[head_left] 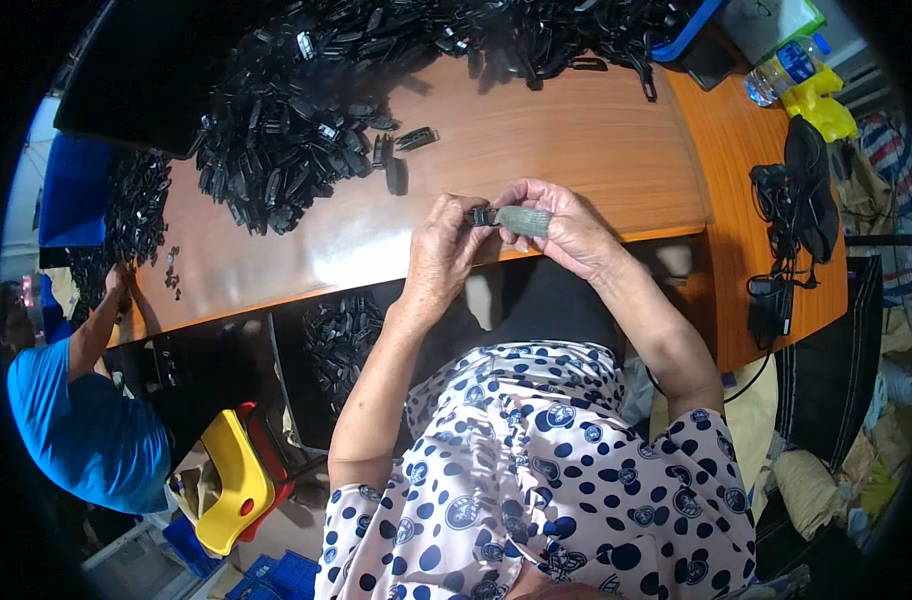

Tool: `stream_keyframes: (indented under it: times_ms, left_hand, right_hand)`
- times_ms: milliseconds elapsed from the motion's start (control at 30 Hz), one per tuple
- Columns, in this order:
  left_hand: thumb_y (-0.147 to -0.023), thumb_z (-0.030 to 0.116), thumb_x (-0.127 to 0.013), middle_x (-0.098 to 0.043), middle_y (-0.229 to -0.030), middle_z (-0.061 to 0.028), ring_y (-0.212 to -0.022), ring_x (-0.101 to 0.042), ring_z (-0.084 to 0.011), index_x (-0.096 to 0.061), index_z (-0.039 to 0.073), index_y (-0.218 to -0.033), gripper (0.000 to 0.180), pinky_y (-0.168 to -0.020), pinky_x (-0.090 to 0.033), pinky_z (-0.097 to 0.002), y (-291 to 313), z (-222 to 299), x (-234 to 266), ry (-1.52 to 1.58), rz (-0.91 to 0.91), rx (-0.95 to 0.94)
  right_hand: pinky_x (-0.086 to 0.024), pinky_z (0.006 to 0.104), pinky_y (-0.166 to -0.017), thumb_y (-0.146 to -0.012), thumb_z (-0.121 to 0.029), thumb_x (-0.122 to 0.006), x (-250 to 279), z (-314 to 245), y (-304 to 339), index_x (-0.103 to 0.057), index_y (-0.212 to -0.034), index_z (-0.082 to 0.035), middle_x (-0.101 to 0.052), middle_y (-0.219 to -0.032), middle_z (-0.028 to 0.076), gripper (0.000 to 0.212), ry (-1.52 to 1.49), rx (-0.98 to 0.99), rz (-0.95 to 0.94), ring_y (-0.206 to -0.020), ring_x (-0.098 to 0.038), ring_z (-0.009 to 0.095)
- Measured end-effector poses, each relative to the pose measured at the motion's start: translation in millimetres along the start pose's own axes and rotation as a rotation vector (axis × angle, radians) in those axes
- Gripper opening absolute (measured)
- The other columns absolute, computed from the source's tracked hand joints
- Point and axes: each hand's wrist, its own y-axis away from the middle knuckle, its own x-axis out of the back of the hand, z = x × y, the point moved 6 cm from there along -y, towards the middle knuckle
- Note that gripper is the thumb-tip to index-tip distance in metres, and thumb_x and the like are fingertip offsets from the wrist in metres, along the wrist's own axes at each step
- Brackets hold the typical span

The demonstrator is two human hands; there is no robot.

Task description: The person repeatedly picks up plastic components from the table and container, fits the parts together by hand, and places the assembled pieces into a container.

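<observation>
Above the near edge of the table, my two hands meet around a small black plastic clip (484, 216). My left hand (441, 245) is closed, pinching the clip between thumb and fingers. From the other side my right hand (566, 232) closes on it too, a grey-green knitted finger cover (524, 221) over one digit, apparently the thumb. Fingers hide part of the clip. Just beyond the hands, a few loose black clips (396, 177) lie on the wooden table (576, 130), beside a large heap of similar black pieces (286, 150).
At left, a person in a blue shirt (86, 430) reaches to another black heap (136, 215). A yellow chair (226, 480) stands below. A water bottle (786, 70) and black cables (773, 240) lie at right. More black pieces (341, 340) sit under the table.
</observation>
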Motion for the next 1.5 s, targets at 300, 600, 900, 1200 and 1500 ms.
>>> stream_keyframes:
  times_ms: [300,600,900,1200,1500]
  left_hand:
    - [-0.08,-0.001,-0.064,-0.058,-0.092,-0.0141,-0.083,-0.061,-0.0299,-0.06,0.001,-0.103,0.023,-0.07,-0.05,-0.0358,3.5,9.3,3.2,0.009,-0.013,-0.025]
    - [-0.083,-0.001,-0.064,-0.059,-0.089,-0.0112,-0.078,-0.06,-0.0235,-0.061,0.002,-0.104,0.022,-0.069,-0.048,-0.0306,9.1,16.7,5.3,0.024,-0.011,-0.013]
    - [-0.085,0.0,-0.059,-0.059,-0.094,-0.0159,-0.085,-0.059,-0.0286,-0.059,-0.001,-0.108,0.023,-0.077,-0.047,-0.0343,15.4,19.8,7.0,-0.04,-0.056,-0.091]
    - [-0.084,-0.003,-0.057,-0.06,-0.093,-0.017,-0.086,-0.06,-0.0318,-0.06,0.0,-0.106,0.022,-0.077,-0.048,-0.0357,10.3,42.9,13.1,-0.013,-0.039,-0.071]
    - [-0.078,0.005,-0.069,-0.063,-0.088,-0.0138,-0.077,-0.062,-0.0308,-0.062,0.002,-0.101,0.024,-0.067,-0.05,-0.0369,32.7,37.4,20.6,-0.046,-0.049,-0.118]
  right_hand:
    - [-0.05,0.0202,-0.061,-0.087,-0.005,-0.061,3.5,1.7,2.9,-0.058,-0.102,-0.002,-0.063,-0.084,0.004,0.015,-0.119,-0.032,-0.02,-0.072,-0.061,0.011]
    - [-0.05,0.0204,-0.059,-0.088,-0.008,-0.062,-1.8,-1.7,11.1,-0.059,-0.101,-0.003,-0.063,-0.084,0.004,0.015,-0.139,-0.023,-0.051,-0.072,-0.062,0.01]
    - [-0.049,0.0224,-0.058,-0.086,-0.008,-0.062,4.4,17.6,9.0,-0.057,-0.106,-0.002,-0.064,-0.091,0.007,0.021,-0.186,-0.133,-0.022,-0.075,-0.063,0.016]
    - [-0.047,0.022,-0.054,-0.087,-0.006,-0.062,-10.5,1.0,12.8,-0.056,-0.102,-0.002,-0.061,-0.082,0.003,0.017,0.008,-0.038,-0.047,-0.066,-0.06,0.011]
    - [-0.038,0.0183,-0.046,-0.086,-0.004,-0.058,-24.1,-7.4,30.6,-0.052,-0.103,0.004,-0.059,-0.081,0.01,0.02,0.259,-0.21,-0.03,-0.063,-0.055,0.011]
